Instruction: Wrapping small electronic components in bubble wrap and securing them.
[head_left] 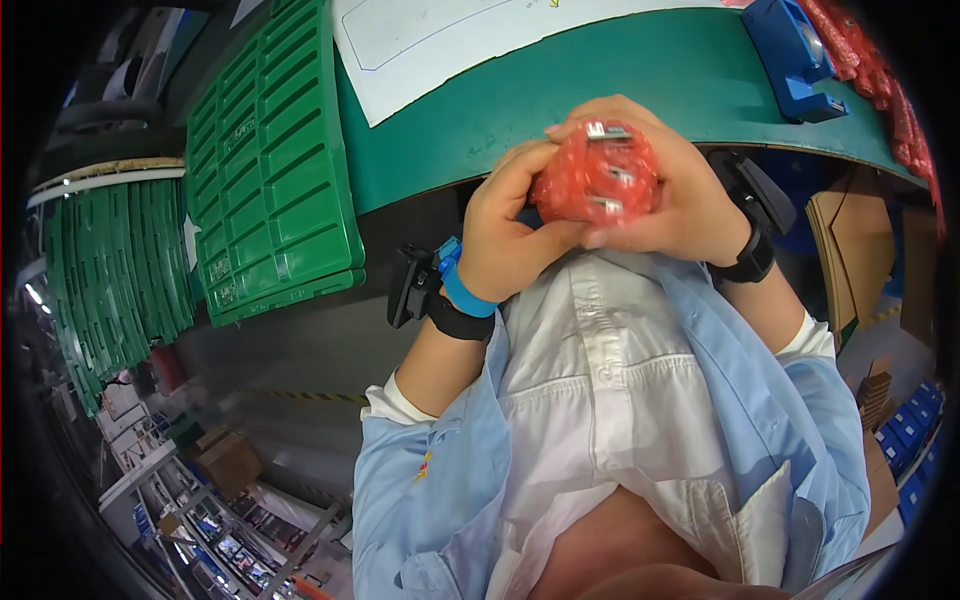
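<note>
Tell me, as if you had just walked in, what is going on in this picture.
A person holds a small object wrapped in red bubble wrap in both bare hands, close to the chest. The left hand cups it from below and the right hand curls over it; metal prongs poke through the wrap. Beyond lie a green table, a white sheet, a blue tape dispenser and green crates.

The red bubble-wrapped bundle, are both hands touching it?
Touching. The head view shows the left hand wrapped against the side of the red bubble-wrapped bundle, and the right hand curls over its top and other side.
</note>
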